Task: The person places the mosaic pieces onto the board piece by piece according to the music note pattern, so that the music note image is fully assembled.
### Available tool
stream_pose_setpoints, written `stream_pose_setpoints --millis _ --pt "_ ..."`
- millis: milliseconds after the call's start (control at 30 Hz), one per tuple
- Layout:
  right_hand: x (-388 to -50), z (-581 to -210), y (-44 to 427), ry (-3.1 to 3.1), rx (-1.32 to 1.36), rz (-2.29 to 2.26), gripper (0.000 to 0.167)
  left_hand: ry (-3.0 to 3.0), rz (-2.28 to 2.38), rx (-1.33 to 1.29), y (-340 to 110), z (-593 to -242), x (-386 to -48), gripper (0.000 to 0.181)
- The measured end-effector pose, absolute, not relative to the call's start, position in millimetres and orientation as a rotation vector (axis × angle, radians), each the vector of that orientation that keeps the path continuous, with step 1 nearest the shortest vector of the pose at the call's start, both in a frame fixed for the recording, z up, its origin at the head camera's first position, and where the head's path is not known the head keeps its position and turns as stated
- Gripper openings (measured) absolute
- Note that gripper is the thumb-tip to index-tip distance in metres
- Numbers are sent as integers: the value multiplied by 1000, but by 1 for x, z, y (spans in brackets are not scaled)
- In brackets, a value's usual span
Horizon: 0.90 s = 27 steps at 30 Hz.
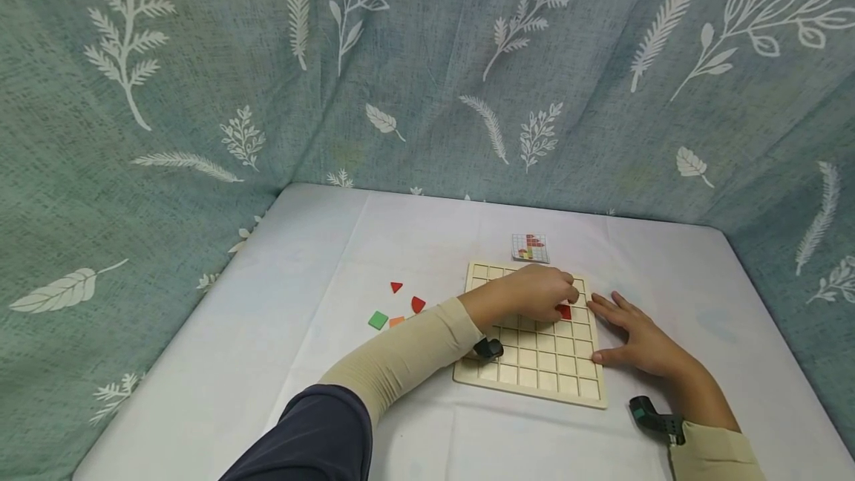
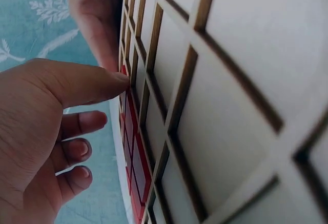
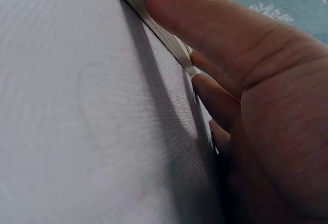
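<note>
A square wooden grid board (image 1: 528,379) lies on the white cloth. Over its upper right part reaches my left hand (image 1: 537,293), thumb and curled fingers at a red tile (image 1: 564,312). Close up in the left wrist view, the thumb tip (image 2: 119,83) meets the red at the grid; the index finger is hidden. More red tiles (image 2: 134,157) sit in the cells just beyond. My right hand (image 1: 634,340) rests at the board's right edge with spread fingers. In the right wrist view its thumb (image 3: 169,6) touches the board's side (image 3: 177,52).
Left of the board lie loose pieces: a red triangle (image 1: 397,287), a red rounded piece (image 1: 418,304), a green square (image 1: 378,320) and an orange piece (image 1: 396,321) partly behind the left sleeve. A pattern card (image 1: 530,247) lies behind the board. Patterned curtains (image 1: 427,95) surround the table.
</note>
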State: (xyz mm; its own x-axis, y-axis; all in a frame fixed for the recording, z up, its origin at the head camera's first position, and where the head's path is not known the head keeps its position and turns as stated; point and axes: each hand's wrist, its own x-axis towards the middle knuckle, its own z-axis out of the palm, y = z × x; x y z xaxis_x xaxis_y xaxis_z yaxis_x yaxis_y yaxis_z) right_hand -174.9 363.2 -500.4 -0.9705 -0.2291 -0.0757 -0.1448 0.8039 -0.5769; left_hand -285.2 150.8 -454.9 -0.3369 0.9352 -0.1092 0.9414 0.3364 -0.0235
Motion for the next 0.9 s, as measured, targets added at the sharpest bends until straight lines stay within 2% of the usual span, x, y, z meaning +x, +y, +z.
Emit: stream_pose_setpoints --millis 133,600,900 --pt "-175 -499 364 2832 -300 -907 104 2434 -81 1729 153 -452 -282 28" --pt "-176 -499 364 2826 -316 -910 103 2417 -86 1741 151 -453 -278 19" --pt "-174 -498 364 2833 -309 -886 103 2434 -46 1724 138 -446 -281 24"
